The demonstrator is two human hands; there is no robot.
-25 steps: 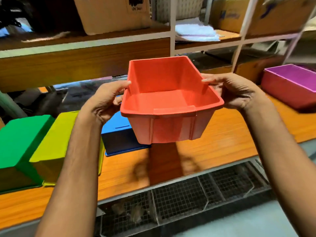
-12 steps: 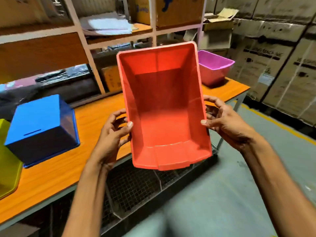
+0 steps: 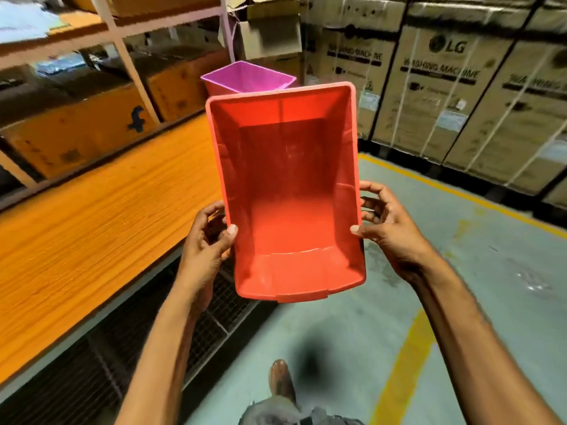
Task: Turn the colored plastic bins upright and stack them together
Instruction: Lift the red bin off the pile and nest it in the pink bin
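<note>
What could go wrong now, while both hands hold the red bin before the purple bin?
1. The left hand and right hand pinch the red bin only near its close end, over the floor; it might slip and drop.
2. The red bin hides part of the purple bin, so nesting may start misaligned.

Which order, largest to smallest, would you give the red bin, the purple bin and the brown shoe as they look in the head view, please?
1. red bin, nearest the camera
2. purple bin, farther off and partly hidden, so its true size may match the red one
3. brown shoe
</note>
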